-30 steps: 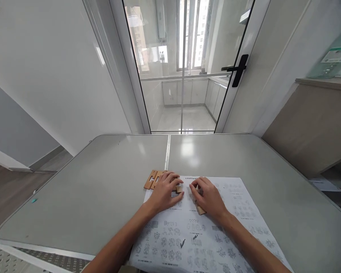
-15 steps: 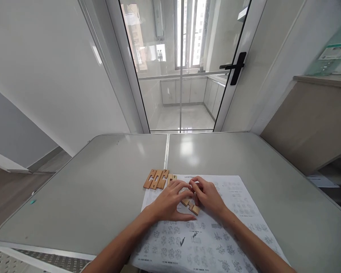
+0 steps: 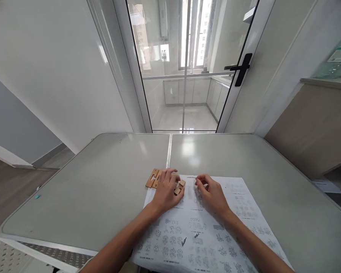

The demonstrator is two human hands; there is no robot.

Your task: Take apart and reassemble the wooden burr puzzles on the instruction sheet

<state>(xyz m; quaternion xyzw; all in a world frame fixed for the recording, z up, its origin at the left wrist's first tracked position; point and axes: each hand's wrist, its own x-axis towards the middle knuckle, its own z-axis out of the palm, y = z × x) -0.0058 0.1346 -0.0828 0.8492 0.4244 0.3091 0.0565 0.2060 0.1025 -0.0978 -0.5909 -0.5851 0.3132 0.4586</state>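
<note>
My left hand (image 3: 166, 191) is over the row of flat wooden puzzle pieces at the paper's upper left edge. Between its thumb and fingers is a light notched wooden puzzle piece (image 3: 180, 187), tilted. Left of the fingers, a darker flat piece with a cut-out slot (image 3: 152, 178) shows; the other pieces in the row are mostly covered by the hand. My right hand (image 3: 211, 191) rests over the upper middle of the paper, apart from the pieces. Its fingers are curled with thumb and forefinger close together, and nothing shows in them.
Printed paper sheets (image 3: 204, 246) with small line drawings and pen marks lie under both hands. They rest on a grey table (image 3: 102, 189) with a centre seam. A small teal bit (image 3: 37, 196) lies near the left edge. A glass door (image 3: 199, 91) stands beyond the table.
My left hand has moved up and left with the notched puzzle piece, from the paper's middle to the row. My right hand has come away from the piece, and the hands are farther apart.
</note>
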